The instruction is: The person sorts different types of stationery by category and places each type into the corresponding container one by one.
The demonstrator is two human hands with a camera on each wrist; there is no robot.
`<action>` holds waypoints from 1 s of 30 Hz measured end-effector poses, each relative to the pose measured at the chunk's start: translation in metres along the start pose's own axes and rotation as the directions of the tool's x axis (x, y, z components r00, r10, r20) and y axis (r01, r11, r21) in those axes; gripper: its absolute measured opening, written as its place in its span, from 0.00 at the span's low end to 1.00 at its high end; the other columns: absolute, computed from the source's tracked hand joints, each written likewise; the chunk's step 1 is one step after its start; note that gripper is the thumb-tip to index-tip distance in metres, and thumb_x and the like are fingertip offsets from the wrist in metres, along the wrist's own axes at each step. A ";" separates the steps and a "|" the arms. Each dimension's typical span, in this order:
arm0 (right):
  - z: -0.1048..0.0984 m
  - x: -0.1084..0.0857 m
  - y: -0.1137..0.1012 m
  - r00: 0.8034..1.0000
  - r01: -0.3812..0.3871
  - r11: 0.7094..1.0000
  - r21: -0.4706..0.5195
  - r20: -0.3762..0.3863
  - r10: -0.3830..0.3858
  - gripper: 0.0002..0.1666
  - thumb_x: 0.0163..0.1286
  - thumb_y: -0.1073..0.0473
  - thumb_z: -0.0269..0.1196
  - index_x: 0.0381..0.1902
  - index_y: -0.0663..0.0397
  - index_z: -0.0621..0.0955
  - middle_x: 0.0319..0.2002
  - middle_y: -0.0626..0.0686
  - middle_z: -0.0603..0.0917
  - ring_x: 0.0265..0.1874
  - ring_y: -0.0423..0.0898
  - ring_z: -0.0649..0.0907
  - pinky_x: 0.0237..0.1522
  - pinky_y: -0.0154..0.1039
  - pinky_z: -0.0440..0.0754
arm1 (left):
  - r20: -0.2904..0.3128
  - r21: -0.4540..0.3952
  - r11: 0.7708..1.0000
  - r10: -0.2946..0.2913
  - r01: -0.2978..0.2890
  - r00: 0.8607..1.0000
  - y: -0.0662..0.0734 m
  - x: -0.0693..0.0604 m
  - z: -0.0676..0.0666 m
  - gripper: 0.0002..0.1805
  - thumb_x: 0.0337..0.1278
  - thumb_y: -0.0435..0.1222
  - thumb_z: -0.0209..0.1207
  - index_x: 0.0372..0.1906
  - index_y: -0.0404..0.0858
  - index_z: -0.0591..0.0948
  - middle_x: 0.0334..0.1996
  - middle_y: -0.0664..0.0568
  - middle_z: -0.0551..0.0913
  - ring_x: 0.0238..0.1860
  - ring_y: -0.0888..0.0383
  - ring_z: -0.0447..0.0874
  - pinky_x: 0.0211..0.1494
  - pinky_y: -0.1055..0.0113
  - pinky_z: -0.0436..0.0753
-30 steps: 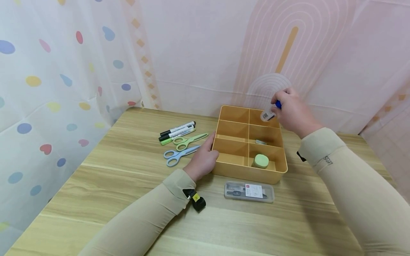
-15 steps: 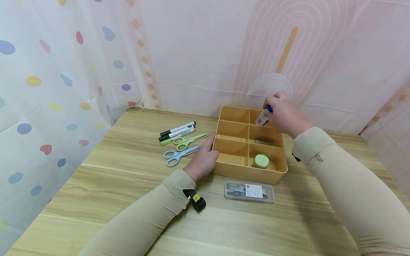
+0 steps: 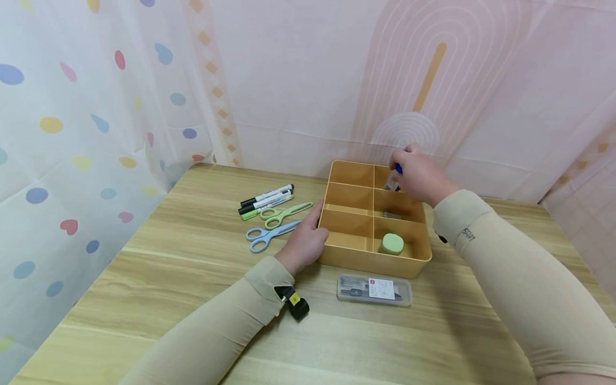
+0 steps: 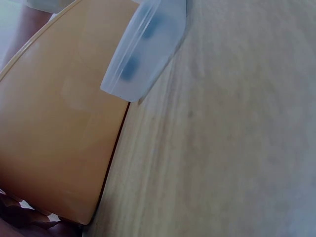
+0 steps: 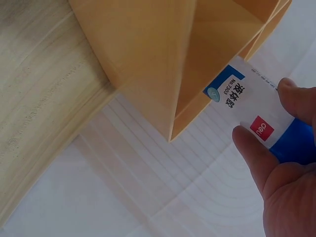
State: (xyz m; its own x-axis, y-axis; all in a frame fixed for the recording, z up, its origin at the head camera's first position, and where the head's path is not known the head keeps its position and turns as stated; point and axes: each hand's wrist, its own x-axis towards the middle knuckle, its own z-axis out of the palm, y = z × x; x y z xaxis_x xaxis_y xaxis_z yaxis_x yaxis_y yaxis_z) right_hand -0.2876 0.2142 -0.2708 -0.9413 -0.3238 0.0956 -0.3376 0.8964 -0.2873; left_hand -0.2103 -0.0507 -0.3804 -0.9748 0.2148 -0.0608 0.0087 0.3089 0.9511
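Observation:
A yellow-orange organizer box (image 3: 372, 262) with several compartments sits on the table. Against its left side rests my left hand (image 3: 303, 243), one finger straight along the wall. My right hand (image 3: 423, 174) grips a liquid glue bottle (image 5: 249, 98) by its blue cap end, between thumb and fingers. In the head view, the tilted bottle's clear end reaches down into the back right compartment, partly hidden by the hand. A light green rounded item (image 3: 392, 244) lies in the front right compartment. In the middle right one is a small greyish item (image 3: 392, 215), too small to identify.
Left of the box lie several markers (image 3: 267, 198), green scissors (image 3: 279, 216) and blue scissors (image 3: 263, 236). A clear case with a compass set (image 3: 374, 290) lies before the box. A patterned curtain (image 3: 289, 80) hangs behind the table.
My right hand has moved left and down, bringing the glue bottle from above the back right compartment down into it. The left hand and the box stay in place.

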 end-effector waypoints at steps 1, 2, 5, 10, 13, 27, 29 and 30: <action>0.000 0.000 0.000 1.000 0.001 1.000 -0.005 0.002 -0.001 0.10 0.78 0.63 0.60 0.53 0.60 0.79 0.57 0.65 0.71 0.43 0.61 0.82 0.41 0.50 0.85 | 0.000 -0.002 1.000 0.001 -0.001 1.000 0.000 0.000 0.000 0.44 0.66 0.31 0.43 0.87 0.52 0.50 0.86 0.53 0.55 0.83 0.48 0.56 0.85 0.44 0.57; 0.000 0.001 0.000 1.000 0.004 1.000 -0.010 0.003 -0.004 0.10 0.78 0.63 0.59 0.53 0.60 0.79 0.57 0.65 0.71 0.44 0.61 0.81 0.42 0.50 0.84 | 0.000 -0.003 1.000 0.002 -0.002 1.000 0.000 0.000 0.000 0.44 0.66 0.31 0.43 0.87 0.52 0.50 0.86 0.53 0.55 0.83 0.48 0.56 0.85 0.44 0.57; 0.001 0.002 -0.001 1.000 0.012 1.000 -0.020 0.013 -0.012 0.10 0.78 0.64 0.59 0.53 0.61 0.79 0.57 0.65 0.71 0.46 0.61 0.80 0.44 0.51 0.83 | 0.002 -0.006 1.000 0.004 -0.004 1.000 0.000 0.000 0.000 0.44 0.66 0.31 0.43 0.87 0.52 0.50 0.86 0.53 0.54 0.83 0.48 0.56 0.85 0.44 0.57; 0.003 0.005 -0.002 0.999 0.024 0.999 -0.032 0.032 -0.023 0.10 0.77 0.64 0.59 0.53 0.61 0.79 0.56 0.65 0.72 0.46 0.60 0.80 0.45 0.51 0.83 | 0.001 -0.010 1.000 0.002 -0.002 1.000 0.000 0.001 0.000 0.44 0.65 0.31 0.43 0.87 0.53 0.50 0.86 0.53 0.54 0.83 0.49 0.57 0.85 0.44 0.57; 0.004 0.007 -0.001 0.999 0.031 0.999 -0.035 0.041 -0.030 0.10 0.77 0.63 0.61 0.52 0.61 0.79 0.55 0.64 0.73 0.47 0.60 0.81 0.47 0.52 0.83 | 0.002 -0.013 1.000 0.004 -0.003 1.000 0.000 0.000 0.000 0.44 0.66 0.31 0.43 0.87 0.53 0.50 0.86 0.53 0.54 0.83 0.48 0.57 0.84 0.44 0.58; 0.012 0.010 0.004 0.995 0.067 0.997 -0.025 0.075 -0.065 0.10 0.74 0.65 0.64 0.50 0.62 0.78 0.49 0.64 0.74 0.45 0.59 0.80 0.49 0.53 0.81 | 0.012 -0.014 1.000 0.005 -0.004 1.000 0.002 -0.001 0.001 0.44 0.66 0.30 0.42 0.87 0.52 0.49 0.86 0.53 0.54 0.83 0.48 0.57 0.84 0.42 0.59; 0.013 0.010 0.005 0.995 0.061 0.998 -0.027 0.077 -0.059 0.10 0.73 0.65 0.63 0.50 0.63 0.78 0.49 0.64 0.74 0.45 0.59 0.80 0.49 0.52 0.81 | 0.014 -0.011 1.000 0.007 -0.007 1.000 0.002 -0.002 0.001 0.44 0.66 0.31 0.43 0.87 0.53 0.49 0.86 0.53 0.54 0.83 0.48 0.57 0.84 0.42 0.59; 0.013 0.010 0.005 0.996 0.054 0.998 -0.021 0.075 -0.053 0.10 0.73 0.66 0.63 0.50 0.63 0.78 0.49 0.64 0.73 0.45 0.59 0.80 0.48 0.52 0.81 | 0.015 -0.011 1.000 0.009 -0.009 1.000 0.003 -0.002 0.001 0.44 0.66 0.31 0.43 0.87 0.53 0.49 0.86 0.52 0.54 0.83 0.47 0.57 0.84 0.42 0.59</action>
State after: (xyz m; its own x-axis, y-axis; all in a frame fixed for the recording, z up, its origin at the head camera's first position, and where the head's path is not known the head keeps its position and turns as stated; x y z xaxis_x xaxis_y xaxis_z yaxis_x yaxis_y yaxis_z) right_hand -0.2983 0.2116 -0.2834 -0.9191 -0.3921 0.0393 -0.3882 0.8836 -0.2619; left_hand -0.2085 -0.0494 -0.3780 -0.9712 0.2314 -0.0563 0.0154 0.2971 0.9547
